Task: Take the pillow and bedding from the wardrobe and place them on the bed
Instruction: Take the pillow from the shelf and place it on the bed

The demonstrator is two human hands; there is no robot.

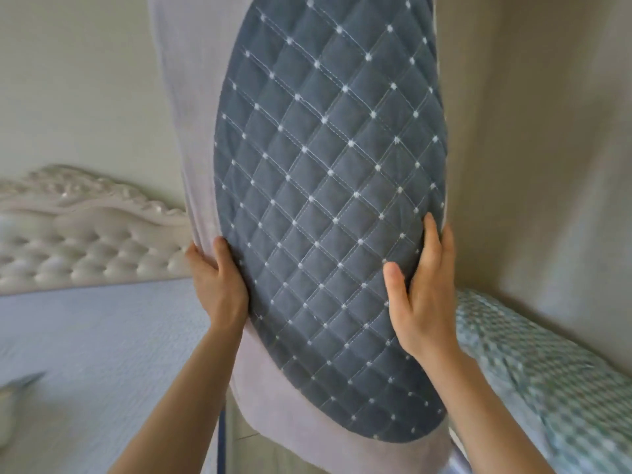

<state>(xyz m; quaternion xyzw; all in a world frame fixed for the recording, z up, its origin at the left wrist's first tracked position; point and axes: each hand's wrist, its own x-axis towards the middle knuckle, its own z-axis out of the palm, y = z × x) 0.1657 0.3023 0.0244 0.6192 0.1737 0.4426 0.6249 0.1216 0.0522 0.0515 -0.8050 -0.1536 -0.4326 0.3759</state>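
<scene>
I hold a large pillow upright in front of me; its face is quilted dark blue-grey with white dots, edged by pale lilac fabric. My left hand grips the pillow's left edge, thumb on the front and fingers curled behind. My right hand presses flat on the quilted face near the right edge, fingers spread. The bed, under a pale blue-lilac sheet, lies low on the left. The wardrobe is out of sight.
A cream tufted headboard stands behind the bed at left. A green-and-white checked bedding roll lies at lower right against a beige wall. A strip of wood floor shows below the pillow.
</scene>
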